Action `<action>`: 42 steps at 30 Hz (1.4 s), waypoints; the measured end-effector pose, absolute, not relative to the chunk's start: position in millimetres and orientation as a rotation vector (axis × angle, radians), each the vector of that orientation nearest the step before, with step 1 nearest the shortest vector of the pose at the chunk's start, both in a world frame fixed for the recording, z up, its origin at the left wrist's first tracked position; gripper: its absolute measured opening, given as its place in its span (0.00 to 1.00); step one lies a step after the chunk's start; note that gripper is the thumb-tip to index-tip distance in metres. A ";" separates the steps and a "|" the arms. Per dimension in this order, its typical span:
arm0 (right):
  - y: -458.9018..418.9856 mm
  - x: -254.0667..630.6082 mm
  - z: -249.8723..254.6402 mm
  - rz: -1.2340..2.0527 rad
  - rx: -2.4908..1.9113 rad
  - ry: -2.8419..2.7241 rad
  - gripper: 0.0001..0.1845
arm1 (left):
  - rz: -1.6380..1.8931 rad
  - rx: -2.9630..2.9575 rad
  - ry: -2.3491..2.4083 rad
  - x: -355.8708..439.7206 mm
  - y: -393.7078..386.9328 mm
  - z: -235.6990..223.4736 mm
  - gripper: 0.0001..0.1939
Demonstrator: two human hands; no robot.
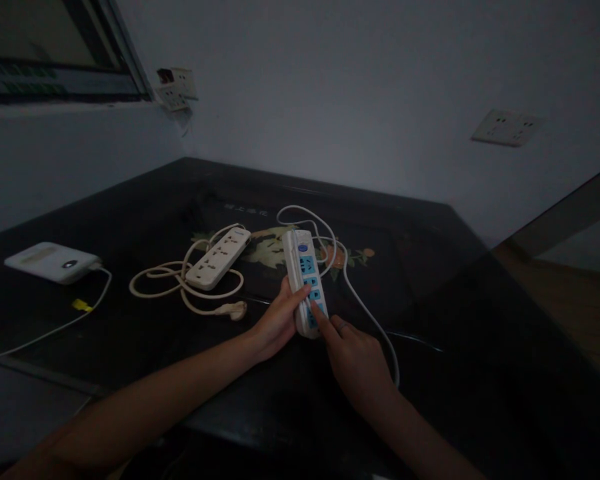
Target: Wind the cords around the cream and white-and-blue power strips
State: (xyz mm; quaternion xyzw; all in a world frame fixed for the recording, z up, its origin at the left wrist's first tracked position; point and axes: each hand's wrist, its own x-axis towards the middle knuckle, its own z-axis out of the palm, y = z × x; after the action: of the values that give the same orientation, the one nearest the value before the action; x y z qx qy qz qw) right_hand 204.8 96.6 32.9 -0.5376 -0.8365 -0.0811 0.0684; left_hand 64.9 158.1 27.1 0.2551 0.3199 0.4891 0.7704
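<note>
A white power strip with blue socket faces is tilted up over the dark table, its round blue button near the far end. My left hand grips its lower left side, the thumb lying across the sockets. My right hand, with a ring on one finger, reaches in from the right. Its index finger is stretched out to a lower blue socket and appears to touch it, while the other fingers are curled with nothing seen in them. The strip's white cable loops behind it and runs down past my right wrist.
Left of my hands lies a second white power strip with a coiled cable and plug. Farther left, a white box-like device has a cord with a yellow tag. Wall sockets are above the black table.
</note>
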 end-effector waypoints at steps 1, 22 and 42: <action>96.8 204.8 33.2 -0.239 -1.622 -2.523 0.31 | 1.061 0.550 0.702 64.9 157.9 27.4 0.17; 100.3 214.1 35.2 -0.260 -1.614 -2.532 0.31 | 1.013 0.583 0.691 58.9 166.2 25.8 0.16; 101.2 217.4 39.7 -0.243 -1.624 -2.515 0.31 | 0.898 0.632 0.703 56.7 170.9 17.4 0.14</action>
State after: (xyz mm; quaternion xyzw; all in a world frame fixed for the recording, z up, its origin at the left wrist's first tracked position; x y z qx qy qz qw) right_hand 217.4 101.2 39.7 -0.5392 -0.8354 -0.0806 0.0689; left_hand 56.7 170.9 17.4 0.2940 0.3271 0.4178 0.7950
